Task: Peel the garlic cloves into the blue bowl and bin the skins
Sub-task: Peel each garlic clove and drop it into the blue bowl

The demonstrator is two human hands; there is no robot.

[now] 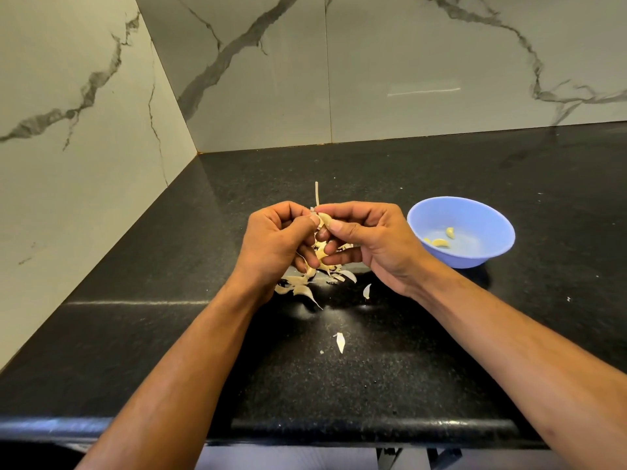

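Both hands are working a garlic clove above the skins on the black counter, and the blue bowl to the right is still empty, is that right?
Not quite. The blue bowl isn't empty: the head view shows peeled cloves lying in it. The rest holds: left hand and right hand work a garlic clove above the skins.

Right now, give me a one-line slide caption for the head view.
Both hands, left hand and right hand, peel a garlic clove over skins beside the blue bowl.

Garlic clove [324, 219] pinched by both hands [271, 242] [369, 239] over skins [305, 286] on desk [407, 334]; peeled cloves [441, 242] seen in blue bowl [488, 212].
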